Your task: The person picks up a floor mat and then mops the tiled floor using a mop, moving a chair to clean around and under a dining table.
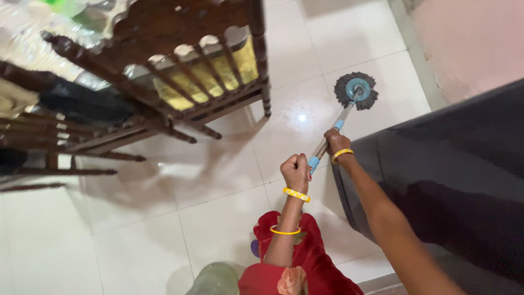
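Note:
I hold a mop [356, 90] with a round grey string head and a blue hub; its head rests on the wet white tiled floor [218, 218]. My left hand [295, 170] is closed around the upper end of the handle, near a blue grip. My right hand [335, 141] grips the metal handle lower down, closer to the head. Both wrists wear yellow bangles. Red clothing [305, 262] shows below my arms.
A dark wooden chair [218, 82] with a yellow seat stands at the upper left, beside more dark wooden furniture [65, 136]. A large dark grey object [458, 180] fills the right side. A pink wall [469, 38] rises at the upper right.

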